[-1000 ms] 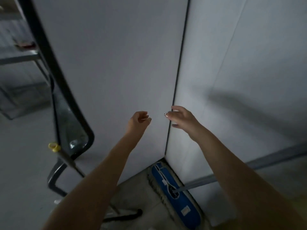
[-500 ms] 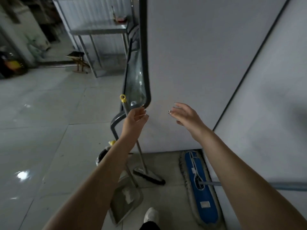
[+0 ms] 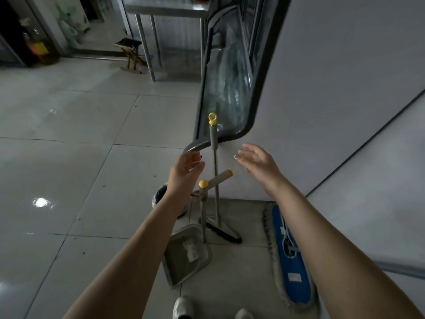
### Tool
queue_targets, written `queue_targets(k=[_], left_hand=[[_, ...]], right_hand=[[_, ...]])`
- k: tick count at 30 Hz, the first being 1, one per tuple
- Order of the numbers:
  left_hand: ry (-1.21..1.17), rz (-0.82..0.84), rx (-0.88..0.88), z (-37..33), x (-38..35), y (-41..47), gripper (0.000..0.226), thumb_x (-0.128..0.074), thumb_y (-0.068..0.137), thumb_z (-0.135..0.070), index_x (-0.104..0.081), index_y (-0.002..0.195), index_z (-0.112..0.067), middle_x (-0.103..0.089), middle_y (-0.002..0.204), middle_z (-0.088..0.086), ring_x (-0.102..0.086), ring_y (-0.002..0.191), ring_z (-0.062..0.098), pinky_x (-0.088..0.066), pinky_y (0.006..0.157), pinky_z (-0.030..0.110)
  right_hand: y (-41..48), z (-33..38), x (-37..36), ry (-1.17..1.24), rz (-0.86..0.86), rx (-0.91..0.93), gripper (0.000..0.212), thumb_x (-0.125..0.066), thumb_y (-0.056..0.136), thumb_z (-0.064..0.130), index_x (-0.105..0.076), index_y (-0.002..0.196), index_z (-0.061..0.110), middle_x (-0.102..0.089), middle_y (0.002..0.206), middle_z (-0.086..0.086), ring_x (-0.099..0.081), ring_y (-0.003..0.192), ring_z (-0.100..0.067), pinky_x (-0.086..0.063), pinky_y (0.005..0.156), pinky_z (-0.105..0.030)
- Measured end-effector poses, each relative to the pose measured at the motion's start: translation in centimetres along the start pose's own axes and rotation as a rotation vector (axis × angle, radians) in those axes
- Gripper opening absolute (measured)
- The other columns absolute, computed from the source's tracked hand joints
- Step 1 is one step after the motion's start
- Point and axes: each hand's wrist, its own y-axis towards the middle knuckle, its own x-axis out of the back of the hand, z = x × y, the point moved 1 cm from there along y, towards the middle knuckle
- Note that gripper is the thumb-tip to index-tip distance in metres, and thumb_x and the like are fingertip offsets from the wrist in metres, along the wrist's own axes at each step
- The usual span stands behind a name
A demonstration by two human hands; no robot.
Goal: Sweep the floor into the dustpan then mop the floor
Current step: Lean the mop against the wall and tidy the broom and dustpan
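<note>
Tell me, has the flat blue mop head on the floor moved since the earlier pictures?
No. The flat blue mop head lies along the foot of the white wall panel by the corner, as before; only the camera view has swung round.

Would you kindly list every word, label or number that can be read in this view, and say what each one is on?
No text can be read.
White label on the blue mop head: too blurred to read.
Pale sticker inside the dustpan: too blurred to read.
Yellow-labelled container at far left: too small and dark to read.
</note>
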Motion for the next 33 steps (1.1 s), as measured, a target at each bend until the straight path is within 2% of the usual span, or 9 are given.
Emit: queue_targets(k=[3, 7, 11, 15, 19, 23, 28, 30, 33], left_hand=[[-0.002, 0.037, -0.003, 1.4, 2.1, 1.6, 0.02, -0.063, 0.085, -0.008, -0.061, 0.101, -0.018, -0.065, 0.095, -0.005, -0.06, 0.086, 0.009, -0.05, 0.081, 0.022], [0.015, 0.092, 0.005, 3.0, 3.7, 3.0, 0.022, -0.065, 0.085, -0.011, -0.059, 0.093, -0.031, -0.065, 0.097, -0.008, -0.062, 0.091, 0.009, -0.05, 0.082, 0.021], [0.034, 0.155, 0.046, 4.6, 4.2, 4.1, 0.023, -0.066, 0.085, -0.016, -0.057, 0.092, -0.036, -0.065, 0.098, -0.014, -0.061, 0.093, 0.002, -0.047, 0.078, 0.016], [0.029, 0.177, 0.069, 5.7, 3.7, 4.5, 0.022, -0.066, 0.084, -0.016, -0.057, 0.097, -0.032, -0.064, 0.1, -0.014, -0.061, 0.095, 0.001, -0.045, 0.076, 0.013], [0.022, 0.177, 0.103, 6.9, 3.0, 4.8, 0.022, -0.067, 0.084, -0.014, -0.059, 0.101, -0.027, -0.065, 0.103, -0.008, -0.061, 0.098, 0.008, -0.048, 0.082, 0.018], [0.035, 0.185, 0.153, 7.9, 1.8, 5.0, 0.023, -0.068, 0.083, -0.017, -0.057, 0.093, -0.035, -0.065, 0.099, -0.012, -0.062, 0.096, 0.006, -0.049, 0.075, 0.016], [0.056, 0.16, 0.176, 7.7, 0.4, 6.2, 0.022, -0.067, 0.084, -0.019, -0.057, 0.094, -0.035, -0.064, 0.096, -0.016, -0.061, 0.092, -0.001, -0.048, 0.065, 0.007], [0.059, 0.145, 0.169, 7.5, -0.2, 7.0, 0.02, -0.066, 0.084, -0.017, -0.058, 0.096, -0.031, -0.064, 0.098, -0.013, -0.061, 0.093, 0.002, -0.048, 0.072, 0.011], [0.048, 0.133, 0.181, 7.4, -0.6, 7.7, 0.022, -0.066, 0.085, -0.014, -0.059, 0.104, -0.022, -0.065, 0.102, -0.006, -0.062, 0.095, 0.008, -0.049, 0.083, 0.02]], right_hand=[[1.2, -0.3, -2.7, -0.002, -0.021, -0.016, 0.049, -0.067, 0.086, 0.02, -0.049, 0.131, 0.015, -0.059, 0.126, -0.003, -0.059, 0.098, -0.001, -0.047, 0.065, -0.007], [1.9, -1.3, -5.2, -0.011, -0.021, -0.054, 0.051, -0.068, 0.085, 0.024, -0.049, 0.131, 0.017, -0.059, 0.127, -0.001, -0.058, 0.107, -0.008, -0.047, 0.077, -0.014], [1.9, -3.0, -7.0, -0.029, -0.014, -0.099, 0.053, -0.069, 0.084, 0.028, -0.048, 0.133, 0.018, -0.058, 0.126, 0.003, -0.056, 0.102, 0.001, -0.045, 0.067, -0.003], [2.3, -4.2, -7.2, -0.065, 0.009, -0.134, 0.053, -0.069, 0.084, 0.032, -0.048, 0.132, 0.023, -0.058, 0.127, 0.005, -0.053, 0.115, -0.007, -0.042, 0.077, -0.012], [3.3, -4.7, -7.1, -0.099, 0.017, -0.122, 0.05, -0.068, 0.085, 0.032, -0.05, 0.13, 0.021, -0.06, 0.124, 0.005, -0.056, 0.109, -0.004, -0.042, 0.078, -0.011], [4.9, -5.1, -6.7, -0.092, 0.022, -0.113, 0.05, -0.068, 0.085, 0.026, -0.05, 0.131, 0.017, -0.061, 0.124, 0.001, -0.057, 0.109, -0.006, -0.044, 0.08, -0.011], [6.1, -5.9, -6.1, -0.243, 0.129, -0.132, 0.055, -0.068, 0.084, 0.034, -0.048, 0.133, 0.02, -0.057, 0.129, 0.005, -0.048, 0.115, -0.008, -0.038, 0.097, -0.024], [6.5, -6.2, -6.0, -0.282, 0.173, -0.132, 0.058, -0.07, 0.081, 0.033, -0.048, 0.133, 0.019, -0.057, 0.13, 0.004, -0.045, 0.114, -0.007, -0.036, 0.096, -0.024], [7.3, -6.2, -6.2, -0.398, 0.279, -0.124, 0.061, -0.074, 0.078, 0.025, -0.05, 0.133, 0.021, -0.055, 0.131, 0.004, -0.05, 0.114, -0.01, -0.042, 0.089, -0.019]])
